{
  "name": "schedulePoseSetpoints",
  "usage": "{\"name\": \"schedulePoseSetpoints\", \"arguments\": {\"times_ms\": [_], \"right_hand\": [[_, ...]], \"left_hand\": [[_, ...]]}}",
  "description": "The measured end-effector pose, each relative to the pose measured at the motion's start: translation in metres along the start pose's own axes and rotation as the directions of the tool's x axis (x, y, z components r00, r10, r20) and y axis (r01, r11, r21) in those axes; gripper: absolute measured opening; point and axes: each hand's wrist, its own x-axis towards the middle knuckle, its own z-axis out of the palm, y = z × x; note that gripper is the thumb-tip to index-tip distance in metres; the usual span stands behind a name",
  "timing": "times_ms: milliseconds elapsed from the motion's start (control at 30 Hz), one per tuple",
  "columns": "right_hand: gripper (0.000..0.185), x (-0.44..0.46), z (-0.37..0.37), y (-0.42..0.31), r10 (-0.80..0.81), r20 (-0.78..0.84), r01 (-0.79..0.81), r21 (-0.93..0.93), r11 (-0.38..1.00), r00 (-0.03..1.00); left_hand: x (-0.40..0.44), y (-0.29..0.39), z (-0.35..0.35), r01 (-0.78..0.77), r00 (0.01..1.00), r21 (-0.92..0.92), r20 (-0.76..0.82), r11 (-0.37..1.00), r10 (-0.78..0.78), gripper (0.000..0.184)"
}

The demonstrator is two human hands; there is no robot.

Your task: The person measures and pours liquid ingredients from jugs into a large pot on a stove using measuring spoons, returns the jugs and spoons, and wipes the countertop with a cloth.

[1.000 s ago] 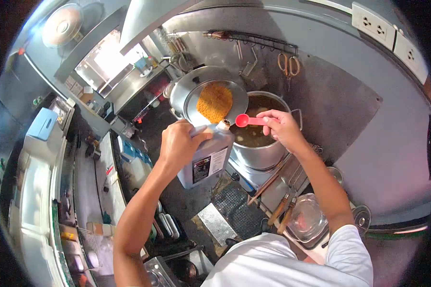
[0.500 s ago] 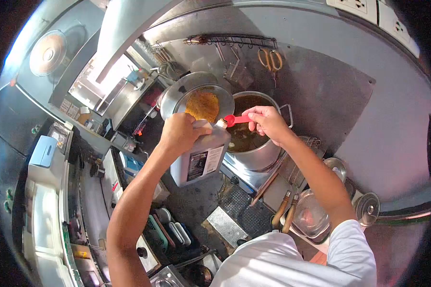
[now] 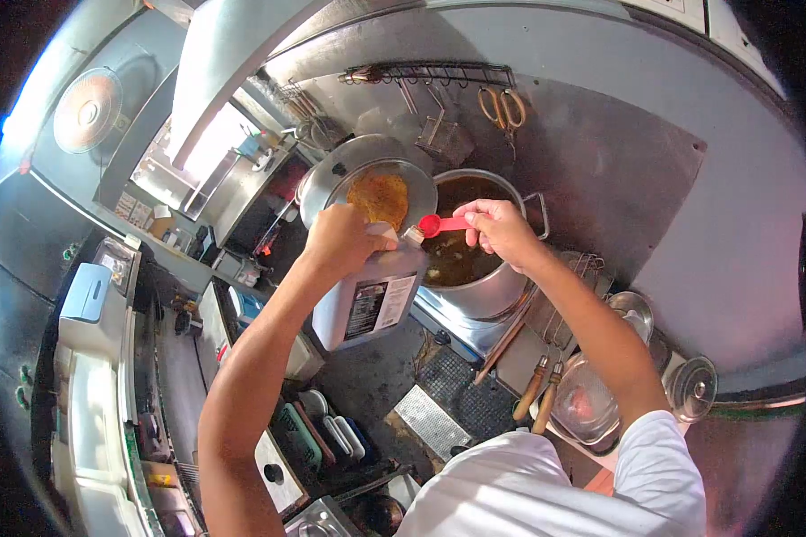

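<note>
Grey wall [image 3: 618, 98]; left hand [image 3: 342, 240] grips jug [image 3: 367, 300] overhand, right hand [image 3: 501, 233] pinches spoon [image 3: 447, 224].

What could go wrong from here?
1. Overpour: the red spoon has a small bowl right at the jug mouth, so a surge could overflow it. I can't tell whether liquid is flowing.
2. Slip: only the left hand holds the jug, near its top; a shift in grip might throw off the pour.
3. Drop: the pot is uncovered close by, so a spoon slipping from the right hand might land there.
</note>
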Motion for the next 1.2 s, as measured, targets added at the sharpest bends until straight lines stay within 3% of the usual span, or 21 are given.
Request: {"name": "schedulePoseSetpoints", "arguments": {"times_ms": [300, 500, 1000, 1100, 1200], "right_hand": [[0.023, 0.001, 0.002, 0.005, 0.010, 0.004, -0.010, -0.001, 1.000, 1.000], [0.023, 0.003, 0.001, 0.012, 0.000, -0.005, 0.000, 0.015, 1.000, 1.000], [0.023, 0.004, -0.002, 0.014, 0.006, -0.024, -0.006, 0.022, 1.000, 1.000], [0.023, 0.005, -0.002, 0.015, 0.011, -0.021, -0.010, 0.044, 0.999, 1.000], [0.024, 0.006, -0.003, 0.017, 0.023, -0.005, -0.023, 0.090, 0.996, 1.000]], "left_hand": [[0.009, 0.007, -0.011, 0.033, 0.996, 0.059, 0.084, 0.998, -0.038, 0.062], [0.013, 0.009, -0.013, -0.097, 0.994, 0.205, 0.066, 0.974, 0.085, 0.063], [0.020, 0.011, -0.012, -0.082, 0.994, 0.213, 0.090, 0.974, 0.064, 0.062], [0.027, 0.003, -0.004, -0.185, 0.976, 0.327, 0.173, 0.927, 0.133, 0.063], [0.019, 0.015, -0.012, 0.008, 0.990, 0.183, 0.137, 0.983, -0.034, 0.063]]}}
